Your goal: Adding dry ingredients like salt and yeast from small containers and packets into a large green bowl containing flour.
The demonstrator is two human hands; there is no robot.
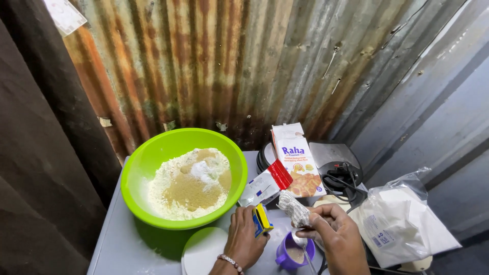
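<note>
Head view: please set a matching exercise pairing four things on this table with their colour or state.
Things:
1. bowl
2. cup
3. small box
4. paper bag

States:
A. purple, under the right hand
B. standing upright by the metal wall
C. green, holding flour and brown powder
D. yellow and blue, at the left hand

Pairs: 1-C, 2-A, 3-D, 4-B

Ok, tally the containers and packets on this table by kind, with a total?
Bowl: 1, the green bowl of flour.
Cup: 1, the purple cup.
Carton: 1, the white carton.
Plastic bag: 1, the clear bag.
Small packets: 3, red-and-white sachet, yellow-and-blue packet, twisted pouch.
Total: 7
</note>
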